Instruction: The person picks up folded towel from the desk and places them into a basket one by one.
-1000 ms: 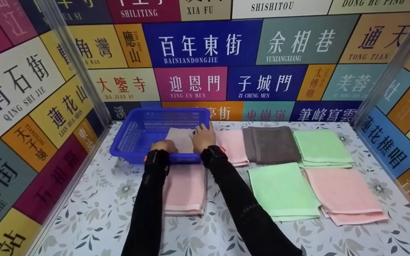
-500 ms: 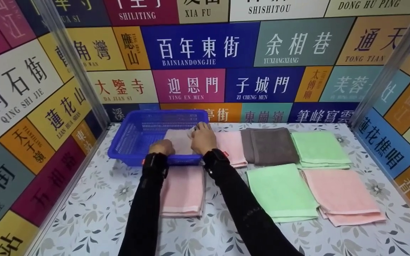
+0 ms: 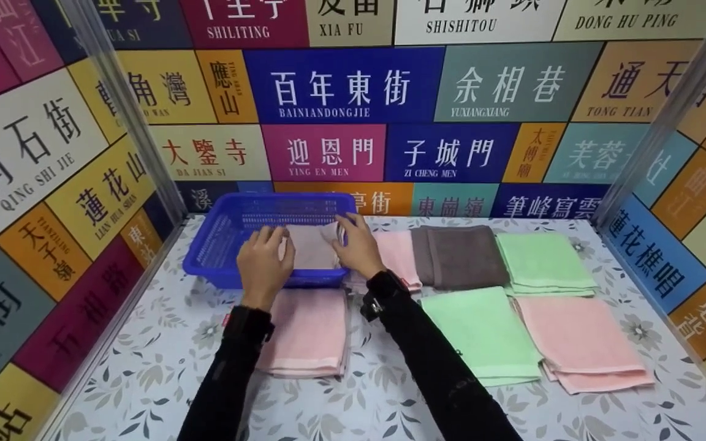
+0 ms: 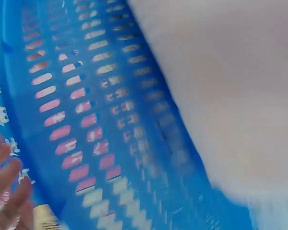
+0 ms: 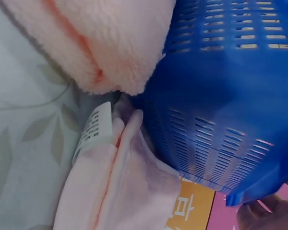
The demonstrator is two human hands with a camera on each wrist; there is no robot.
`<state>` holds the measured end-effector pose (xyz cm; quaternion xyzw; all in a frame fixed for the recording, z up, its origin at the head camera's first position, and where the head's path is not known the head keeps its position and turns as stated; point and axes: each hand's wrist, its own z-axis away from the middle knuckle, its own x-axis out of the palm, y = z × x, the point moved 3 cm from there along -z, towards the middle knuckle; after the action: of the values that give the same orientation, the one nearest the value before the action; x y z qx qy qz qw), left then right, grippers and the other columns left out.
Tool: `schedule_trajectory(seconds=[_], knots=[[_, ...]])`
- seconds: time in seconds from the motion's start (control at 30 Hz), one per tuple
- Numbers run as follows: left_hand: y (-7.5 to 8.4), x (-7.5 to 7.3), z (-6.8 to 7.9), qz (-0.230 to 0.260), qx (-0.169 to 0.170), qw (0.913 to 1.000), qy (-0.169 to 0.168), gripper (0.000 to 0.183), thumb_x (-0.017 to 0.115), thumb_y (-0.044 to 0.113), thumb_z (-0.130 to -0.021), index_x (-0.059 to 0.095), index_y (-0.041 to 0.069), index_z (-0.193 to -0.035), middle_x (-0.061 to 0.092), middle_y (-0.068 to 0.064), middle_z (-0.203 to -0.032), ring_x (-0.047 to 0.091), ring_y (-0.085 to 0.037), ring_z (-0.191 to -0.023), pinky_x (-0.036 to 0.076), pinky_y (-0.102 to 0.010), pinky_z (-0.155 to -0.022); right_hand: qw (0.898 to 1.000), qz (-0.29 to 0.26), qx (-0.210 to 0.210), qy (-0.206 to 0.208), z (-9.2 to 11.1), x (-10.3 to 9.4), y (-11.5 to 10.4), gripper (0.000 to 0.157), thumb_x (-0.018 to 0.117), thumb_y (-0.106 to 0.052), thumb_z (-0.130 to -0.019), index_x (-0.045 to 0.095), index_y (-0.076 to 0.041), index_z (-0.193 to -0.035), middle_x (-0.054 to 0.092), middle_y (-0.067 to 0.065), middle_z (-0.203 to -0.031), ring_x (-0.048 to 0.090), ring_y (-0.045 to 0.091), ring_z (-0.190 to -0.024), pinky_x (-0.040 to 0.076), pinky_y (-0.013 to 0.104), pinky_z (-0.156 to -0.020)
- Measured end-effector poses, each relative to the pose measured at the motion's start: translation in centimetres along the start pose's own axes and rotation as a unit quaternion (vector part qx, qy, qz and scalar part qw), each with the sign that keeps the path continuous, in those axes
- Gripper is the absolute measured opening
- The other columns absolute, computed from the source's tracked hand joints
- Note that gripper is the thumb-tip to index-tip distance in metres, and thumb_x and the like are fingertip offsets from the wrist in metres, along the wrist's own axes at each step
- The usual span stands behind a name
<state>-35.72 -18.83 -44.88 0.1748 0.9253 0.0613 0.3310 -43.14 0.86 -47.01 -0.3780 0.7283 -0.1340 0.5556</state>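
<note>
A folded pale pinkish-grey towel [image 3: 310, 248] lies in the right part of a blue plastic basket [image 3: 221, 242] at the back left. Above the basket's front rim is my left hand [image 3: 262, 260], its fingers loosely bent beside the towel's left edge and holding nothing. In the left wrist view, those fingers [image 4: 9, 191] show at the lower left, apart from the towel [image 4: 230, 96]. My right hand [image 3: 359, 248] is at the basket's right rim, thumb and fingers spread near the towel's raised right corner. Only part of that hand [image 5: 269, 211] shows in the right wrist view, by the rim.
Right of the basket lie folded pink [image 3: 399, 254], grey [image 3: 463, 256] and green [image 3: 546, 260] towels. In front are another pink towel [image 3: 307, 337], a green one [image 3: 482, 334] and a pink one [image 3: 586, 340]. Sign-patterned walls [image 3: 347, 86] enclose the leaf-print table [image 3: 163, 373].
My left hand has lifted off the towel and drawn back, its fingers loosening. The right hand has spread its thumb from its fingers at the rim. The towel stays in the basket.
</note>
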Motion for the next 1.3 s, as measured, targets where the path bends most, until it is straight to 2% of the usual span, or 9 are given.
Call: schedule_trajectory(seconds=[0.07,0.13,0.3,0.47,0.6,0.67,0.8,1.07,1.3], knots=[[0.1,-1.4,1.6,-0.001,0.032,0.9993,0.018,0.014,0.069,0.025,-0.093,0.068,0.013,-0.085,0.064,-0.005,-0.077,0.061,-0.028,-0.066,0.049,-0.044,-0.056,1.000,-0.011,-0.003,0.000,0.8,-0.3,0.3,0.060,0.071,-0.017,-0.096,0.052,-0.004,-0.151,0.043,0.021,-0.158,0.046,0.037,-0.145,0.038,0.046,-0.120],[-0.1,-2.5,3.2,-0.004,0.051,0.9987,0.001,0.021,0.071,0.028,-0.091,0.064,0.014,-0.077,0.061,-0.002,-0.069,0.058,-0.025,-0.056,0.044,-0.043,-0.047,1.000,-0.015,-0.003,-0.004,1.5,-0.7,0.7,0.061,0.070,-0.019,-0.097,0.050,-0.003,-0.152,0.044,0.022,-0.157,0.048,0.038,-0.143,0.039,0.047,-0.119],[-2.0,-3.5,6.1,-0.012,0.010,0.9882,-0.153,0.030,0.077,0.037,-0.087,0.064,0.015,-0.072,0.063,0.000,-0.063,0.057,-0.022,-0.052,0.042,-0.040,-0.047,0.999,-0.029,-0.002,-0.017,2.8,-1.5,1.3,0.060,0.066,-0.027,-0.101,0.049,0.001,-0.151,0.047,0.021,-0.156,0.047,0.038,-0.144,0.036,0.048,-0.121],[-4.1,-3.4,7.5,-0.008,-0.089,0.9470,-0.309,0.040,0.080,0.048,-0.086,0.065,0.011,-0.089,0.061,-0.001,-0.070,0.057,-0.021,-0.062,0.045,-0.039,-0.058,0.999,-0.044,-0.010,-0.020,3.8,-1.6,1.5,0.057,0.064,-0.028,-0.102,0.052,0.001,-0.149,0.048,0.020,-0.156,0.046,0.038,-0.145,0.036,0.049,-0.121],[-4.5,-3.0,8.4,0.024,-0.136,0.9138,-0.382,0.058,0.079,0.053,-0.086,0.063,0.006,-0.115,0.068,-0.009,-0.089,0.066,-0.028,-0.077,0.054,-0.046,-0.069,0.999,-0.044,-0.024,-0.015,4.2,-1.5,1.5,0.053,0.063,-0.025,-0.102,0.055,0.002,-0.146,0.049,0.021,-0.154,0.046,0.037,-0.145,0.036,0.049,-0.121],[-4.3,-2.8,8.8,0.040,-0.144,0.9052,-0.398,0.070,0.079,0.051,-0.086,0.058,0.002,-0.131,0.071,-0.018,-0.110,0.069,-0.037,-0.094,0.057,-0.055,-0.081,0.999,-0.041,-0.026,-0.011,4.3,-1.5,1.5,0.051,0.063,-0.024,-0.102,0.056,0.002,-0.145,0.050,0.021,-0.153,0.047,0.037,-0.144,0.036,0.048,-0.121],[-3.8,-2.8,9.3,0.052,-0.162,0.8979,-0.406,0.087,0.081,0.048,-0.085,0.046,0.003,-0.150,0.054,-0.030,-0.145,0.058,-0.052,-0.125,0.048,-0.067,-0.101,0.999,-0.042,-0.021,-0.009,4.3,-1.6,1.3,0.051,0.063,-0.023,-0.102,0.056,0.003,-0.145,0.050,0.021,-0.153,0.047,0.037,-0.144,0.036,0.048,-0.121],[-1.5,-1.7,10.2,0.111,-0.203,0.8819,-0.411,0.085,0.082,0.040,-0.086,0.042,0.008,-0.155,0.055,-0.030,-0.146,0.056,-0.047,-0.131,0.045,-0.060,-0.110,0.999,-0.038,-0.032,-0.012,4.3,-1.5,1.1,0.052,0.063,-0.022,-0.101,0.056,0.005,-0.144,0.050,0.022,-0.153,0.048,0.039,-0.143,0.037,0.048,-0.120],[3.5,0.6,10.1,0.129,-0.157,0.8841,-0.421,0.083,0.080,0.033,-0.089,0.040,-0.004,-0.153,0.060,-0.034,-0.137,0.061,-0.048,-0.126,0.047,-0.056,-0.110,0.999,-0.033,-0.030,-0.024,4.2,-1.9,1.2,0.052,0.062,-0.023,-0.102,0.054,0.006,-0.145,0.048,0.023,-0.155,0.046,0.040,-0.145,0.035,0.049,-0.121]])
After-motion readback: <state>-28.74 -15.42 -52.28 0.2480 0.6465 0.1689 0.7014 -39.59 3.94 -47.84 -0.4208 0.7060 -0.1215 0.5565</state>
